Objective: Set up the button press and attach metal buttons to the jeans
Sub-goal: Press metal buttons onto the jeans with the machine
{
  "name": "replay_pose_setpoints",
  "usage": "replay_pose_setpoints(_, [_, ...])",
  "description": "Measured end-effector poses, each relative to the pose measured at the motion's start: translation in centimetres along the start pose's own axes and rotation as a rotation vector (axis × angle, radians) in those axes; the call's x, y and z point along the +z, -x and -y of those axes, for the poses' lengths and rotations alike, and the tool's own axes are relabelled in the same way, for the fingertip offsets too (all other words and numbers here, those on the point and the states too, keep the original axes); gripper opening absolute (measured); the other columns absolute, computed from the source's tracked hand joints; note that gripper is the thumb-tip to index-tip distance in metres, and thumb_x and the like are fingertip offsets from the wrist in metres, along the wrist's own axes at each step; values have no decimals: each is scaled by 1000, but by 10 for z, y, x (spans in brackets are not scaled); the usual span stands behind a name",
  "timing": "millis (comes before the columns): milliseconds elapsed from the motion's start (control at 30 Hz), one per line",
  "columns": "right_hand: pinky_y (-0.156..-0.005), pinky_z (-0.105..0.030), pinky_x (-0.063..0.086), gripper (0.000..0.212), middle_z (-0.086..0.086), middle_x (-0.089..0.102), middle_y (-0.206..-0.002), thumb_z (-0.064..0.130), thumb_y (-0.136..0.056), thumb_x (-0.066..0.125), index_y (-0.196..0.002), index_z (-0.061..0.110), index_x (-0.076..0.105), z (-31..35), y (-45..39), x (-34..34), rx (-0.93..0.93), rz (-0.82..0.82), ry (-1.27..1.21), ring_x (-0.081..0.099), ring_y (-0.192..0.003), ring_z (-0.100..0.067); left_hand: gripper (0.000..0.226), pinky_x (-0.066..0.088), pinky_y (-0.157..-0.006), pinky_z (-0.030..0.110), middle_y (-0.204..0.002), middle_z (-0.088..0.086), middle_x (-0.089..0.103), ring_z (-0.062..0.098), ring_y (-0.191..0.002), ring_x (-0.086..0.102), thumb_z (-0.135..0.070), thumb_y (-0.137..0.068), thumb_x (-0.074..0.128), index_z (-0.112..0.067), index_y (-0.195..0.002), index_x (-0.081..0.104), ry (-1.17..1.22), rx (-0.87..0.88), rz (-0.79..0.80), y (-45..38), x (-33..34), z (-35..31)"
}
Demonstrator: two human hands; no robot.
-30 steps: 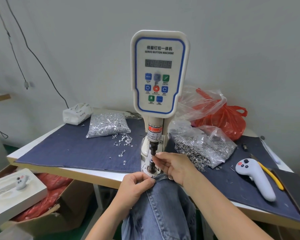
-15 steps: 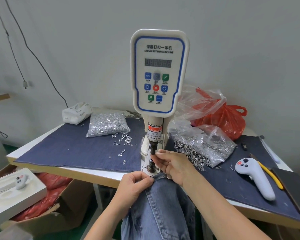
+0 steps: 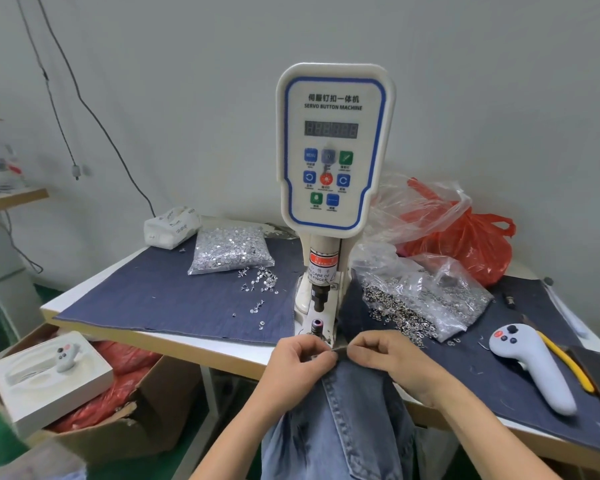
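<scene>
The white servo button machine (image 3: 333, 147) stands on the table, its lower die (image 3: 316, 325) just beyond my hands and the upper punch (image 3: 317, 299) above it. Light blue jeans (image 3: 340, 420) hang from the table's front edge toward me. My left hand (image 3: 297, 363) pinches the jeans' top edge from the left. My right hand (image 3: 385, 358) pinches the same edge from the right, just in front of the die. A clear bag of silver tacks (image 3: 229, 251) lies left of the machine and a bag of metal buttons (image 3: 426, 296) lies right of it.
Dark denim cloth (image 3: 167, 299) covers the table, with loose tacks (image 3: 260, 282) scattered on it. A grey handheld controller (image 3: 534, 365) and a yellow-handled tool (image 3: 565, 362) lie at right. A red plastic bag (image 3: 465, 244) sits behind. A cardboard box (image 3: 94, 420) with a white tray stands on the floor at left.
My right hand has come down from the punch and die to the jeans' top edge. Both hands now hold that edge in front of the die.
</scene>
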State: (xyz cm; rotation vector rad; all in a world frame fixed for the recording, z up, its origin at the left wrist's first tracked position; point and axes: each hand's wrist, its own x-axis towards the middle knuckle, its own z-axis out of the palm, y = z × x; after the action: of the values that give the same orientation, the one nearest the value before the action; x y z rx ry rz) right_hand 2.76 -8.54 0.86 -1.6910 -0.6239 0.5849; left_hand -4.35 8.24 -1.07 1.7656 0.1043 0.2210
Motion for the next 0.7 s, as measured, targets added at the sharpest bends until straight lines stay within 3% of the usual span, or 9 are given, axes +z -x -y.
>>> replay_pose_setpoints(67, [-61, -17, 45, 14, 0, 66, -68, 12, -85, 65, -71, 10, 69, -4, -4, -3, -16, -27, 2, 58, -64, -7, 11, 43, -63, 22, -68, -2, 62, 8, -64, 52, -19, -84, 68, -15, -74, 70, -87, 3, -3, -1, 3, 1])
replay_pose_setpoints(167, [-60, -16, 41, 20, 3, 64, -64, 9, -86, 66, -67, 13, 70, -8, -13, 0, -56, -72, 154, 54, -61, -4, 12, 47, -68, 22, -72, -10, 67, 1, -66, 57, -31, -84, 68, -21, -79, 72, -259, 78, -48, -4, 1, 5])
replay_pose_setpoints(233, [-59, -15, 39, 22, 5, 62, -61, 7, -84, 67, -64, 13, 69, -14, -19, 0, -69, -116, 152, 51, -58, -2, 14, 49, -66, 21, -74, -12, 68, 1, -71, 61, -35, -84, 67, -25, -76, 71, -290, 168, -189, -6, -5, 7])
replay_pose_setpoints(300, [-58, -15, 38, 23, 4, 61, -59, 4, -83, 67, -61, 11, 69, -21, -23, -1, -61, -143, 83, 49, -56, -2, 22, 48, -59, 25, -65, -5, 65, 6, -61, 61, -31, -89, 63, -24, -68, 65, -234, 218, -415, -14, -17, 12])
replay_pose_setpoints(400, [-56, -14, 38, 23, 0, 60, -58, 1, -81, 67, -60, 8, 68, -29, -26, -3, -47, -150, -12, 49, -54, -3, 25, 42, -60, 31, -61, -2, 61, 18, -62, 58, -23, -93, 57, -19, -68, 59, -346, 136, -661, -50, -51, 21])
replay_pose_setpoints(533, [-55, -14, 37, 23, 0, 60, -58, 0, -80, 68, -59, 8, 68, -33, -28, -4, -64, -160, -33, 48, -54, -3, 17, 43, -87, 37, -98, 0, 69, 25, -99, 60, -31, -93, 55, -18, -96, 66, -777, -124, -488, -105, -85, 30])
replay_pose_setpoints(633, [-55, -14, 37, 25, 2, 60, -57, 0, -81, 69, -58, 11, 68, -35, -29, -5, -72, -154, -46, 48, -54, -3, 25, 36, -86, 37, -96, -4, 69, 23, -103, 59, -48, -90, 57, -25, -93, 66, -981, -233, -361, -127, -86, 35])
replay_pose_setpoints(700, [-55, -14, 37, 27, 4, 60, -57, 1, -81, 69, -57, 14, 69, -37, -29, -6, -80, -150, -34, 48, -54, -2, 27, 35, -84, 36, -96, -4, 69, 23, -104, 58, -53, -86, 60, -27, -88, 64, -1046, -256, -361, -133, -83, 37])
